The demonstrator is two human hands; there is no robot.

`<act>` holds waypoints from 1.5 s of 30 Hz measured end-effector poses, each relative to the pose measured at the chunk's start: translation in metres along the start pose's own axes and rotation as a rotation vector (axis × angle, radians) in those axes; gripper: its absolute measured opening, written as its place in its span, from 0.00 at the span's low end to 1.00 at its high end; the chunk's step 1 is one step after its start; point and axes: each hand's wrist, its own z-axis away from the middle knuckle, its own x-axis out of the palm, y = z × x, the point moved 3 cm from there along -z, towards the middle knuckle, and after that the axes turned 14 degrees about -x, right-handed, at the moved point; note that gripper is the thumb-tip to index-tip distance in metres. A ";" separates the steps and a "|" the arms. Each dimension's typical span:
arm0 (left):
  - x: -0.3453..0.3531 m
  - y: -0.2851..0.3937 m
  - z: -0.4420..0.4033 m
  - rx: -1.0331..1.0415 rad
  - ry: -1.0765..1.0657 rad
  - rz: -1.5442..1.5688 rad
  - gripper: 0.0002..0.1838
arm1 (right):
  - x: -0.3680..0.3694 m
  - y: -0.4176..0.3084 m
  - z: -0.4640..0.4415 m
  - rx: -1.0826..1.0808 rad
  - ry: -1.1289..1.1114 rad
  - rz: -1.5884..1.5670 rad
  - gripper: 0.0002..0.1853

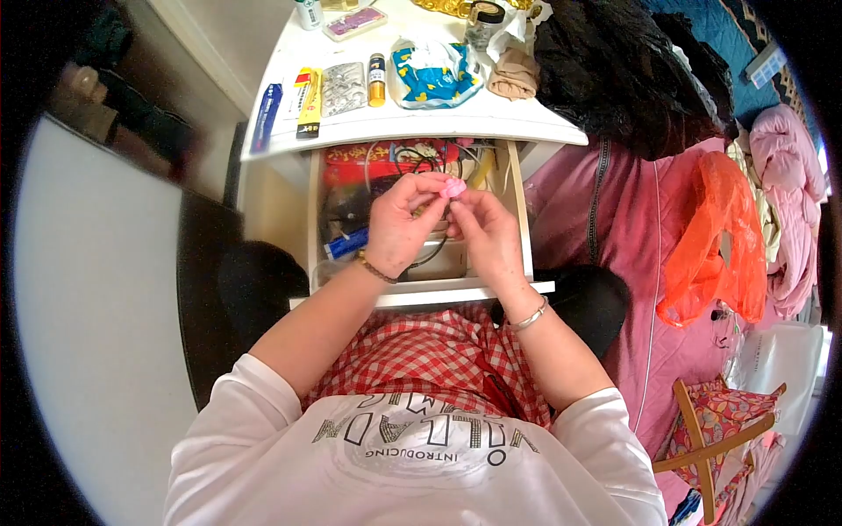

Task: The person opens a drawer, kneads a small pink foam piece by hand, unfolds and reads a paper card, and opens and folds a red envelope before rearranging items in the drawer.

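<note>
A small pink item (pixel 453 188), soft-looking and too small to name, sits between my hands above the open drawer (pixel 421 287). My left hand (pixel 405 221) pinches it from the left with thumb and fingers. From the other side, my right hand (pixel 484 235) meets it, its thumb and fingertips pressed together at the item's lower edge. Beneath my hands the drawer holds a red packet (pixel 386 158), dark cables (pixel 417 160) and a blue box (pixel 347 243). My hands hide part of the contents.
On the white tabletop (pixel 289 123) stand a blue-and-yellow wipes pack (pixel 431 79), a glue stick (pixel 376 81), a yellow box (pixel 309 101) and a lidded jar (pixel 483 24). Black plastic bags (pixel 623 70) lie right, near an orange bag (pixel 719 245) on the pink bedding (pixel 570 210). A wooden-framed folding stool (pixel 702 438) stands lower right.
</note>
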 end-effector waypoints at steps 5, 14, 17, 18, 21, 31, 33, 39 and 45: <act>0.001 0.002 0.001 0.006 0.020 -0.020 0.09 | 0.001 -0.001 0.000 0.013 0.000 -0.018 0.06; 0.000 0.002 -0.001 -0.047 0.112 -0.135 0.08 | 0.001 -0.003 -0.001 0.002 0.003 -0.038 0.07; 0.001 0.003 0.000 -0.065 0.111 -0.093 0.08 | 0.002 -0.005 -0.001 0.002 0.000 -0.042 0.07; 0.001 0.002 0.000 -0.065 0.111 -0.093 0.08 | 0.002 -0.005 -0.001 -0.004 -0.004 -0.035 0.07; 0.000 0.000 -0.001 -0.063 0.100 -0.074 0.08 | 0.002 -0.006 -0.001 -0.005 -0.008 -0.019 0.07; -0.002 -0.003 -0.001 -0.147 0.067 -0.097 0.09 | 0.003 -0.011 -0.001 -0.009 0.001 0.015 0.06; -0.001 -0.003 -0.001 -0.142 0.065 -0.087 0.09 | 0.003 -0.011 -0.002 -0.012 0.003 0.025 0.06; 0.001 -0.001 -0.001 -0.151 0.086 -0.103 0.09 | 0.001 -0.003 -0.003 -0.044 0.011 0.040 0.06; 0.001 -0.003 -0.001 -0.086 0.094 -0.064 0.07 | 0.001 -0.002 -0.004 -0.012 0.009 0.000 0.06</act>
